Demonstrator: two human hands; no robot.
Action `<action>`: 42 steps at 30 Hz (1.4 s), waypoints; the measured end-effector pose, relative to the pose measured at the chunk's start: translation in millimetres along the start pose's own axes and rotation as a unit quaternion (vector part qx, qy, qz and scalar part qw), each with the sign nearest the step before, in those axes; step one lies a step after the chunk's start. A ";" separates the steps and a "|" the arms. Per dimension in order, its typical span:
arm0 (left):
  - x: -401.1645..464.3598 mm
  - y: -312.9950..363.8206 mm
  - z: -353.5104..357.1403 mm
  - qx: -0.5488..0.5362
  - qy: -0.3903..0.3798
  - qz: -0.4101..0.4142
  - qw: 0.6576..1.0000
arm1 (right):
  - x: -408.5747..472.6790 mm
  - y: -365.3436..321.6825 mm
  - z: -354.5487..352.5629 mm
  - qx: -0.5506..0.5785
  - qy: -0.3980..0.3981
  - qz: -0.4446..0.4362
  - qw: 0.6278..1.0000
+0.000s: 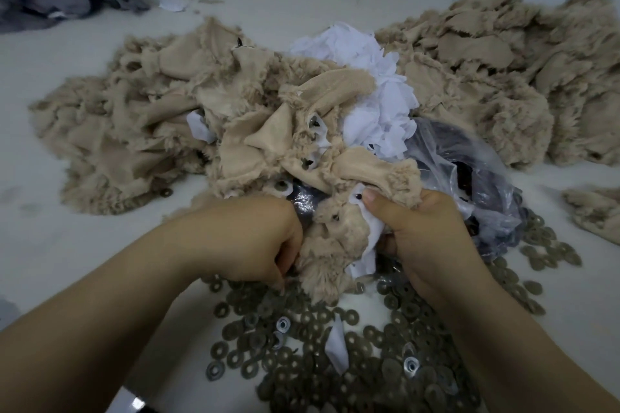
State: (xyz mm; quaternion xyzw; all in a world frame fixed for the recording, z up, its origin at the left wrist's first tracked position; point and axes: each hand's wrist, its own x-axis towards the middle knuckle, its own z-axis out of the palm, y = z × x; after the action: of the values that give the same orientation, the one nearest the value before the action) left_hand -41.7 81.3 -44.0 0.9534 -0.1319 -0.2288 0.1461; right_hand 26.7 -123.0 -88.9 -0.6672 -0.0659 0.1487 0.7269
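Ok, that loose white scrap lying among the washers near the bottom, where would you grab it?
Probably from straight above, pinching the white scrap across its narrow middle: it lies long and thin among the washers, so a grip closing from its two long sides should gather cloth rather than washers.

Both forearms bare, coming in from the bottom corners and angled inward so the hands meet mid-frame. left hand point(265, 238): back up, wrist about straight, fingers point(285, 261) curled down and tucked into the left edge of the beige plush piece point(332, 245), tips hidden. right hand point(426, 235): back turned up and outward, thumb point(379, 203) stretched flat on top of the same piece, pressing; its other fingers curled underneath, mostly hidden. The hands grip the piece from opposite sides, close together, not touching each other.
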 end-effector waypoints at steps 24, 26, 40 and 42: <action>1.6 6.7 -11.0 -0.139 0.176 0.047 0.973 | -3.3 -3.4 -0.6 -0.047 0.009 -0.016 0.999; -1.3 18.3 -14.8 -0.325 0.196 0.081 0.921 | -4.7 -5.4 0.6 -0.051 0.008 -0.020 0.998; 13.1 26.7 -0.9 -0.440 0.104 0.005 0.892 | -6.2 -9.8 0.0 -0.070 0.023 -0.041 0.996; 12.7 28.3 -0.1 -0.440 0.100 0.007 0.892 | -6.4 -9.6 0.5 -0.078 0.026 -0.038 0.996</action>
State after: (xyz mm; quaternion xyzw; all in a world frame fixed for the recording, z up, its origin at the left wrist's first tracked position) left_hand -36.0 51.1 -39.4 0.8084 -0.0091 -0.1662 0.5646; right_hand 21.8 -125.1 -78.6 -0.7224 -0.0839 0.0980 0.6793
